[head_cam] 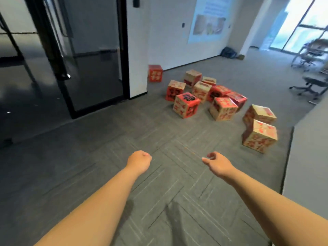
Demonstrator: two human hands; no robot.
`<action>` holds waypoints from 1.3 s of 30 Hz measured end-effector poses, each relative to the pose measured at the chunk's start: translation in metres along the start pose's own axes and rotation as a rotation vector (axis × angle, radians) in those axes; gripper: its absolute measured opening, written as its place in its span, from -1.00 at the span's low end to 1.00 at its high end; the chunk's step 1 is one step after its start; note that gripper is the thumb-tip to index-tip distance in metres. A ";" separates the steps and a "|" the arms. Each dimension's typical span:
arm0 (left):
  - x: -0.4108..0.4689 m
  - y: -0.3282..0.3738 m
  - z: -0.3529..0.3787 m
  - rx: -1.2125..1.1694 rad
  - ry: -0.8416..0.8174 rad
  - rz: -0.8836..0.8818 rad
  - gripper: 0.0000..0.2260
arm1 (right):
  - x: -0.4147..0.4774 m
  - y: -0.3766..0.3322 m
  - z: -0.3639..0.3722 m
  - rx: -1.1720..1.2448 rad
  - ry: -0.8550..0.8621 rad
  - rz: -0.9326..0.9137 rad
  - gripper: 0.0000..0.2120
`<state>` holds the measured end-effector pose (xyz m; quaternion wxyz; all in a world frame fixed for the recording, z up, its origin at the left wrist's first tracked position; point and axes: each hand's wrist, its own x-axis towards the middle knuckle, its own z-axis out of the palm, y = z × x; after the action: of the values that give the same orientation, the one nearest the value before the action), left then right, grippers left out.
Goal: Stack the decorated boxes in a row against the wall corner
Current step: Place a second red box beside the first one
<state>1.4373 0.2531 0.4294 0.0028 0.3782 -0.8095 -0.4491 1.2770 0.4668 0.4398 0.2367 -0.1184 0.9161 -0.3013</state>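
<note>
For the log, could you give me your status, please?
Left hand fisted, right hand loose, both empty. One red box at wall corner, other boxes scattered. Carpet between bare.

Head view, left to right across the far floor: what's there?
glass door → lone red box at the wall corner → cluster of decorated boxes → pair of boxes → office chair

The grey carpet-tile floor [99, 157] with fine line patterns bears red-and-tan printed cardboard cube boxes: a loose cluster [202, 91] well ahead of the right hand [217, 162], a pair [259, 134] ahead to its right, and one red box [155, 73] far beyond the left hand [139, 161], against the wall corner.
</note>
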 end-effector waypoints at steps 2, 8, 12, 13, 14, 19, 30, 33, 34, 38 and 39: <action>0.039 0.042 0.027 0.049 -0.079 0.062 -0.64 | 0.037 0.019 -0.027 0.037 0.040 0.062 -0.54; 0.204 0.131 0.088 0.067 -0.144 0.094 -0.69 | 0.175 0.038 -0.072 0.147 0.074 0.209 -0.54; 0.312 0.176 0.093 0.058 -0.166 0.058 -0.68 | 0.256 0.020 -0.097 0.155 0.090 0.228 -0.51; 0.351 0.193 0.096 0.058 -0.178 0.046 -0.73 | 0.287 0.012 -0.107 0.174 0.108 0.240 -0.51; 0.387 0.210 0.097 0.057 -0.184 0.022 -0.78 | 0.317 0.003 -0.116 0.185 0.124 0.249 -0.51; 0.528 0.283 0.113 0.133 -0.185 -0.004 -0.73 | 0.442 -0.036 -0.159 0.200 0.121 0.258 -0.56; 0.831 0.411 0.162 0.068 -0.163 -0.104 -0.72 | 0.795 -0.084 -0.242 0.166 0.059 0.191 -0.53; 0.908 0.447 0.170 0.048 -0.170 -0.124 -0.72 | 0.889 -0.102 -0.267 0.158 0.016 0.205 -0.53; 0.932 0.457 0.171 0.032 -0.176 -0.136 -0.72 | 0.919 -0.109 -0.274 0.143 -0.004 0.213 -0.53; 1.028 0.494 0.175 0.031 -0.173 -0.255 -0.71 | 1.032 -0.145 -0.302 0.078 -0.024 0.221 -0.53; 1.055 0.500 0.176 0.012 -0.175 -0.272 -0.70 | 1.059 -0.156 -0.306 0.064 -0.032 0.212 -0.53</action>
<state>0.3183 -0.1127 0.3349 -0.1308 0.4438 -0.7507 -0.4716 0.2238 0.1143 0.3671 0.2857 -0.0179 0.9094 -0.3017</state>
